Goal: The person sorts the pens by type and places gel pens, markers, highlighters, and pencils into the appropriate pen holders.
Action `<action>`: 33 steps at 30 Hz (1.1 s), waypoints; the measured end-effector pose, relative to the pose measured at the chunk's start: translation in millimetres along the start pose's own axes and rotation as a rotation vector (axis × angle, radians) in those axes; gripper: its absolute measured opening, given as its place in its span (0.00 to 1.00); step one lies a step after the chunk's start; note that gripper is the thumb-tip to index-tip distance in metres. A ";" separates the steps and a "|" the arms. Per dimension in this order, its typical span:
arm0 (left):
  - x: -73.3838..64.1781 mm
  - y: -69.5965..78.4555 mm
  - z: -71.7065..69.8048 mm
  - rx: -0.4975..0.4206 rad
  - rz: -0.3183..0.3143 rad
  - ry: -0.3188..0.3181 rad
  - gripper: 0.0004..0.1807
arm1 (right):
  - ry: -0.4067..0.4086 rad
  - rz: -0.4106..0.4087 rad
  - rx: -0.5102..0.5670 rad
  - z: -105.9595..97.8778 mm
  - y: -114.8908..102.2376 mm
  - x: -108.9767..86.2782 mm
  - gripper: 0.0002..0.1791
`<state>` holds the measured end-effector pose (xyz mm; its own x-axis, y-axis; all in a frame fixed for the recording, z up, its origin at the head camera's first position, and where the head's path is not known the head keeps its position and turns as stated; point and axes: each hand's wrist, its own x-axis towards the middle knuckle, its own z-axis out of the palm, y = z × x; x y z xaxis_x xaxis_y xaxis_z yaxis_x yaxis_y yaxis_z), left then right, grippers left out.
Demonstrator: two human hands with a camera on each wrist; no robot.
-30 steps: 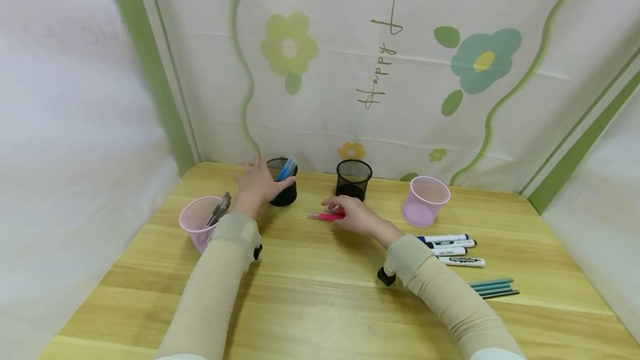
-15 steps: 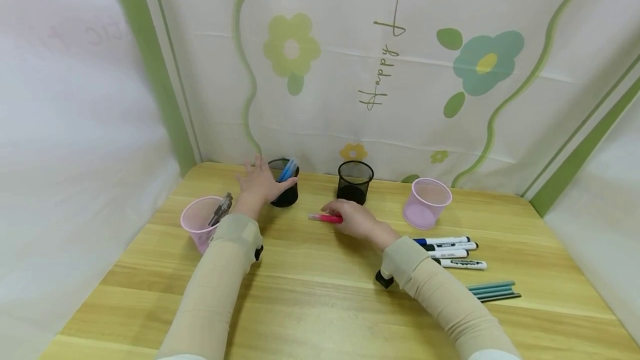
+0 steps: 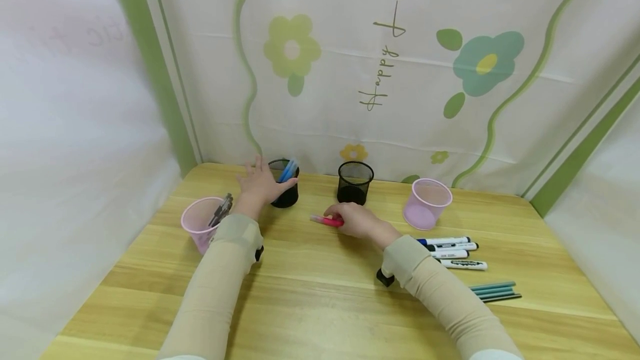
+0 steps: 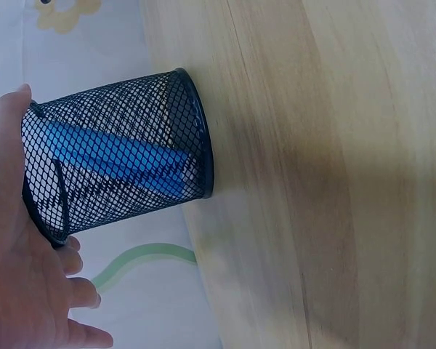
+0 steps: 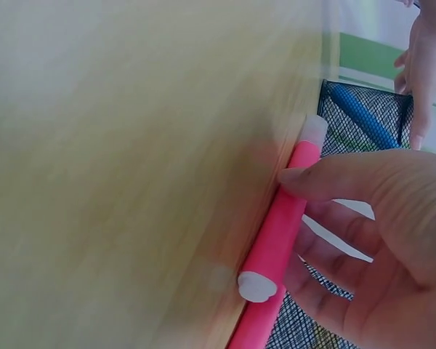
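My left hand (image 3: 260, 185) lies at a black mesh pen cup (image 4: 123, 156) at the back left, fingers spread and thumb along its rim. Blue pens or markers (image 3: 288, 171) lean inside this cup. My right hand (image 3: 352, 219) pinches a pink marker (image 5: 280, 225) between thumb and fingers, low over the table. The marker's pale cap points left in the head view. A second pink marker (image 5: 256, 323) shows beneath it in the right wrist view; my fingers partly hide both. Just behind the right hand stands another black mesh cup (image 3: 355, 182).
A pink cup (image 3: 200, 218) with dark pens stands left, partly behind my left forearm. Another pink cup (image 3: 426, 204) is at the back right. Several white markers (image 3: 452, 254) and teal sticks (image 3: 495, 291) lie on the wooden table (image 3: 320, 304) at the right. A printed curtain (image 3: 320, 104) closes the back.
My right hand has shifted slightly toward me, and its fingers have changed position on the pink marker. Two pink markers showed in the earliest head frame, one now. My left hand stays put.
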<state>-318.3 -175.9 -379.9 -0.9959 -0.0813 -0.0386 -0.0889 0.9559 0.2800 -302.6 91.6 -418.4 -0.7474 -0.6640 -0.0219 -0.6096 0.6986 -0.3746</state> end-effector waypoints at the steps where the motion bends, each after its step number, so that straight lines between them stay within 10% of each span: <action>1: 0.3 0.2 0.1 0.003 0.000 -0.001 0.65 | -0.007 0.003 0.001 -0.7 -0.6 -0.3 0.20; 33: -1.3 0.7 0.1 -0.020 -0.006 -0.002 0.64 | 0.008 0.026 -0.018 -23.7 -12.8 1.0 0.16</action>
<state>-317.1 -175.0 -379.7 -0.9954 -0.0861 -0.0420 -0.0948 0.9497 0.2986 -301.8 88.2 -391.6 -0.7655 -0.6430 -0.0237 -0.5942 0.7206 -0.3573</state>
